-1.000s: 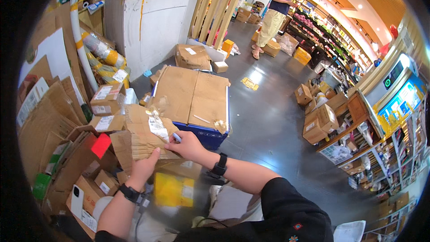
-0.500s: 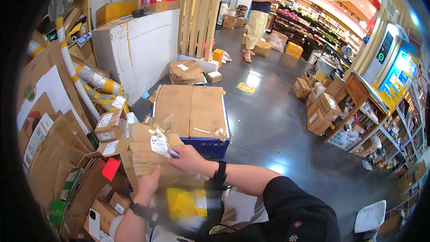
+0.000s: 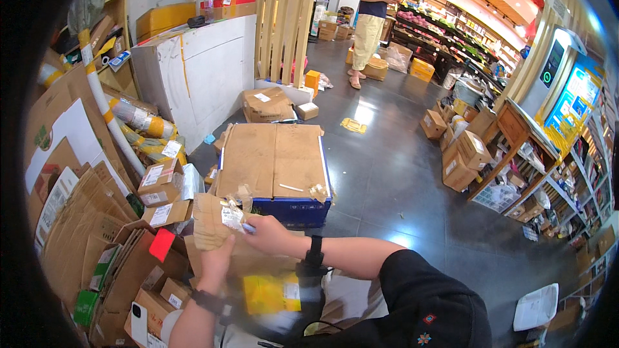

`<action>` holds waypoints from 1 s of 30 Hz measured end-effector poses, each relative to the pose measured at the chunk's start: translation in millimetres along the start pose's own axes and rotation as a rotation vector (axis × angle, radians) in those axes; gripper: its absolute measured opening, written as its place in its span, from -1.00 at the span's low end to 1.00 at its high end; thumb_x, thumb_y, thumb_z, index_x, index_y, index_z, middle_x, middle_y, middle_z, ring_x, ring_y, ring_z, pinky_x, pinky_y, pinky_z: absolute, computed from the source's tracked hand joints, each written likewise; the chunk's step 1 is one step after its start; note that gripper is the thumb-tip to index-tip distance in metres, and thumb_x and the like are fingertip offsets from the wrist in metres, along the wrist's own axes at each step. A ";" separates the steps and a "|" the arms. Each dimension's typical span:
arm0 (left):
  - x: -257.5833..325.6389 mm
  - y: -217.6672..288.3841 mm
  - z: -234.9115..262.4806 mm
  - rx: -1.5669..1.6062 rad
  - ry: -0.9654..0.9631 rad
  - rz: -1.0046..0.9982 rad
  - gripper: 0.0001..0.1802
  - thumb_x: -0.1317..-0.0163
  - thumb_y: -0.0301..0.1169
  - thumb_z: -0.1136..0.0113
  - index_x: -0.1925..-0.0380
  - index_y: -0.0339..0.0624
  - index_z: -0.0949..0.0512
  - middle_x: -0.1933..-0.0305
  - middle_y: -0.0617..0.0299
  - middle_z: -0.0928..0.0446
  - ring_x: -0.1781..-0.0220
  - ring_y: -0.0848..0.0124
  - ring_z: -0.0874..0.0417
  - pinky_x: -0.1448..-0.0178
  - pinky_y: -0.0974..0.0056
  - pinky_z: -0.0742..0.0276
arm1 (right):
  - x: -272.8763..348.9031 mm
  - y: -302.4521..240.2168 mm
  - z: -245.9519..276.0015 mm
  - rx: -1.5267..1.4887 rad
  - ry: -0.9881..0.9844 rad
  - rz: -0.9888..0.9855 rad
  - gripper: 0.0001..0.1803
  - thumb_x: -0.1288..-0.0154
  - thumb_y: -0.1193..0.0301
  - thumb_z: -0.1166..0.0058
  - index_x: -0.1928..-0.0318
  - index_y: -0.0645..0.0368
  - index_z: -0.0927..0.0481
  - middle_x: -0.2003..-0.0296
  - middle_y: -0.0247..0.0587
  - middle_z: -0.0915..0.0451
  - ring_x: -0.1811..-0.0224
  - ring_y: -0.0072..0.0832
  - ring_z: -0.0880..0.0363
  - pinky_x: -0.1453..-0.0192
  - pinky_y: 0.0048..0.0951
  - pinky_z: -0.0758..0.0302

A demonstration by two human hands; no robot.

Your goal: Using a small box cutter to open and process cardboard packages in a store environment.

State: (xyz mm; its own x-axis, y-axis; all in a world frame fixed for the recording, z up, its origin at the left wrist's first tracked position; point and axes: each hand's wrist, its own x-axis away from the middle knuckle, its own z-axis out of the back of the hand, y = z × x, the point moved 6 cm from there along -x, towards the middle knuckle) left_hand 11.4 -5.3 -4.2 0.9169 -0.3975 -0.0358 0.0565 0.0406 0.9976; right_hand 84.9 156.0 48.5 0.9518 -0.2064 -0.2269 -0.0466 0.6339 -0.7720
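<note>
In front of me is a creased brown cardboard piece (image 3: 209, 220) with a torn white label (image 3: 232, 216) and loose tape at its upper right. My left hand (image 3: 217, 259) grips its lower edge. My right hand (image 3: 269, 234) is closed round a small pale bluish-white stick-like object (image 3: 249, 226), whose tip is at the label's lower right edge; its exact kind is hidden by my fingers. Just beyond stands a large blue-sided box (image 3: 290, 211) with a worn brown cardboard top. Below my hands lies a blurred yellow package (image 3: 271, 293).
Flattened cardboard (image 3: 84, 219) and small parcels (image 3: 161, 182) crowd my left. A white cabinet (image 3: 213, 58) and a brown carton (image 3: 267, 104) stand beyond the blue box. On the right, cartons (image 3: 458, 166) sit beside a wooden table (image 3: 512, 129). A person (image 3: 373, 19) stands far back.
The cardboard piece has been drawn a little lower and turned, so it looks narrower. My right hand has shifted slightly down with the pale object, still beside the label.
</note>
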 end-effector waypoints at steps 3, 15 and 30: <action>-4.2 3.6 3.3 0.006 -0.037 -0.013 -0.55 -0.17 -0.51 -0.31 -0.08 -0.31 -0.49 -0.05 0.19 -0.57 -0.12 0.39 -0.55 -0.22 0.28 -0.43 | -2.9 -3.8 6.0 -0.006 -0.039 0.008 -0.75 -0.09 0.33 -0.20 0.35 0.30 -0.61 0.43 0.18 -0.60 0.35 0.05 -0.62 0.24 -0.14 -0.54; -2.7 1.4 4.0 -0.069 -0.188 0.043 -0.59 -0.18 -0.44 -0.32 -0.02 -0.36 -0.51 -0.04 0.17 -0.58 -0.06 0.36 -0.58 -0.18 0.25 -0.47 | -17.2 11.5 29.4 0.076 -0.189 0.006 -0.78 0.01 0.33 -0.26 0.44 0.24 -0.62 0.54 0.04 -0.60 0.47 -0.11 -0.62 0.33 -0.26 -0.52; -14.6 -11.6 29.7 0.047 0.067 0.126 -0.50 -0.27 -0.35 -0.26 -0.15 -0.36 -0.44 -0.13 0.14 -0.53 -0.14 0.34 -0.53 -0.23 0.26 -0.40 | -22.0 29.9 49.3 -0.041 -0.139 -0.155 -0.57 -0.31 0.13 -0.08 0.40 0.32 -0.59 0.57 0.06 -0.57 0.54 -0.19 -0.56 0.34 -0.22 -0.49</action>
State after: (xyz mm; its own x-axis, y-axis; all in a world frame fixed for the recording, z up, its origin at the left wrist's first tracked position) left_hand -14.4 -27.1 -13.5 0.9401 -0.3295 0.0872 -0.0776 0.0422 0.9961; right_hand 77.4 216.2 59.7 0.9811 -0.1923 -0.0213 0.0942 0.5707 -0.8158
